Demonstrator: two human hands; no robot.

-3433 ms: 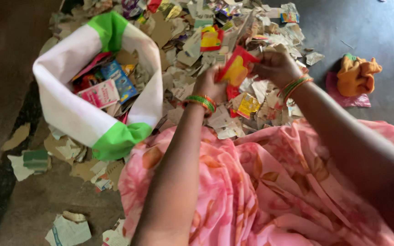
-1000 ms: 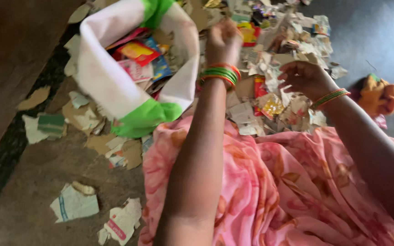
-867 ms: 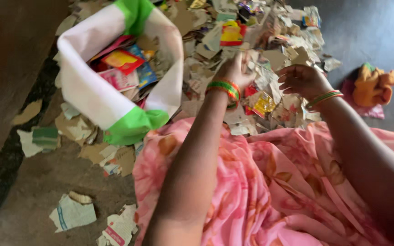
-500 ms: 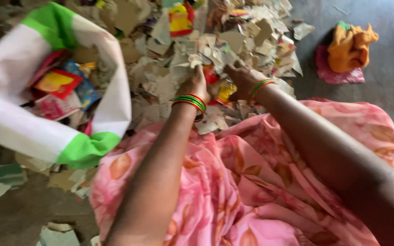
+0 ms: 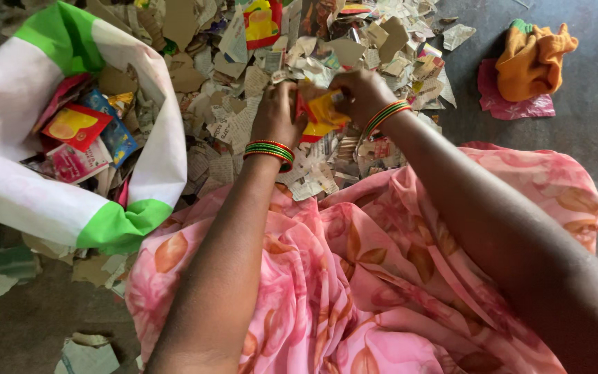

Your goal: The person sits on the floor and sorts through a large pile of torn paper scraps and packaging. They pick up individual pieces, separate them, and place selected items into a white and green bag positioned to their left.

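Both hands, the left hand (image 5: 276, 114) and right hand (image 5: 358, 92), are pinching a red-and-yellow wrapper (image 5: 321, 116) between closed fingers, lifting it just above the scrap paper pile (image 5: 257, 118), right of the white-and-green sack (image 5: 29, 201), seemingly for inspecting it.

— What have I got between my fingers?

— A small yellow and red wrapper (image 5: 321, 116), crumpled and creased, glossy like a snack packet. I hold it by both ends, my left hand (image 5: 276, 114) on its left edge and my right hand (image 5: 361, 93) pinching its upper right corner.

— Where does it sit?

— Lifted just above the heap of torn paper scraps (image 5: 313, 62) on the floor, near the heap's edge closest to my lap, tilted, its yellow face turned up towards me.
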